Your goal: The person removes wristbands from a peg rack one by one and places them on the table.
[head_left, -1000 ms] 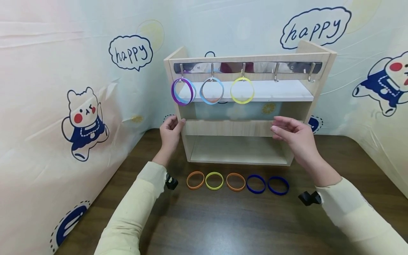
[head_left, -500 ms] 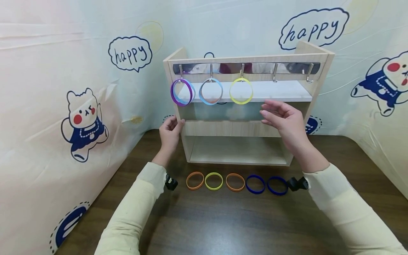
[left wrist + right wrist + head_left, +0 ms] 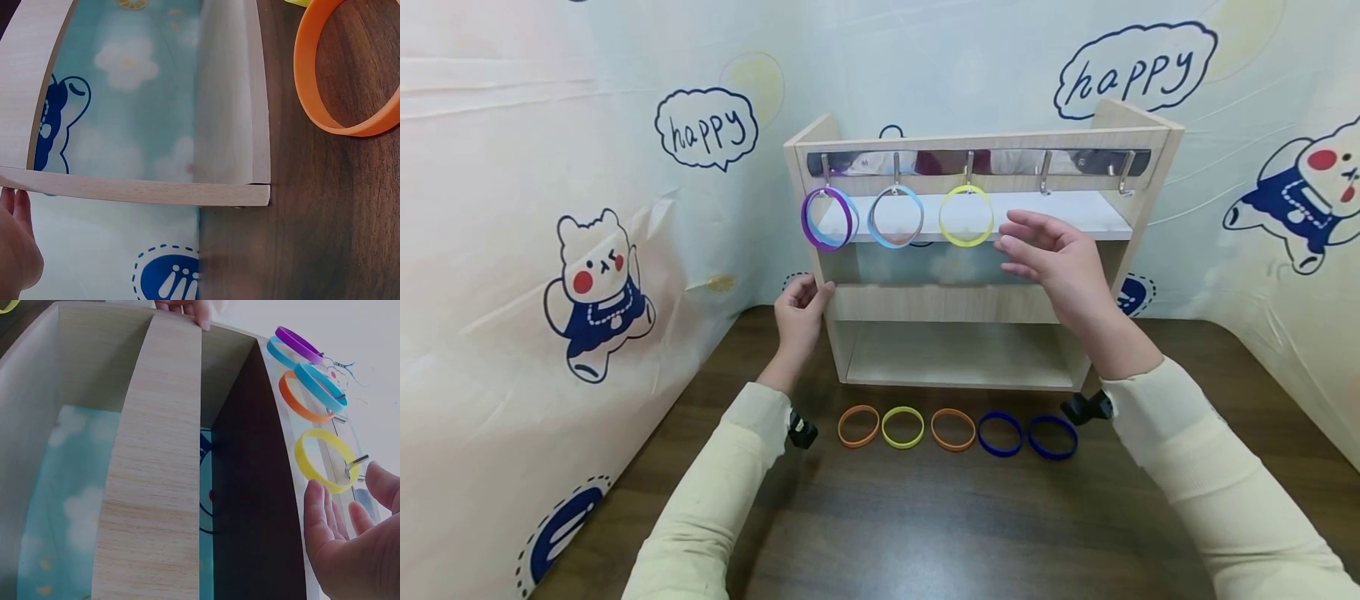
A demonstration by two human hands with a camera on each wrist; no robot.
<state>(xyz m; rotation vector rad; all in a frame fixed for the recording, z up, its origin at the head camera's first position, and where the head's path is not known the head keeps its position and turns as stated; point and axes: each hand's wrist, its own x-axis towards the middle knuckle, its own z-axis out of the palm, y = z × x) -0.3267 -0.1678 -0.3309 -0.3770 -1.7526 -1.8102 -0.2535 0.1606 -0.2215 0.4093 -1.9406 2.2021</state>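
A wooden shelf (image 3: pixel 940 302) stands on the table with a row of metal hooks along its top rail. A purple ring (image 3: pixel 827 218), a light blue ring (image 3: pixel 896 216) and a yellow ring (image 3: pixel 967 216) hang on the three left hooks. My left hand (image 3: pixel 801 308) grips the shelf's left side panel. Its fingertips (image 3: pixel 187 307) show over that edge in the right wrist view. My right hand (image 3: pixel 1022 242) hovers with fingers spread and nothing in it, just right of the yellow ring (image 3: pixel 326 460).
Two hooks (image 3: pixel 1045 179) on the right are bare. Several bands lie in a row on the dark table before the shelf: orange (image 3: pixel 859 425), yellow (image 3: pixel 902 427), orange (image 3: pixel 953 429), and two blue (image 3: pixel 1000 434). Patterned sheets wall in the table on three sides.
My right hand has risen and moved left, from the shelf's lower right front up to beside the yellow ring. The left hand has stayed on the shelf's side.
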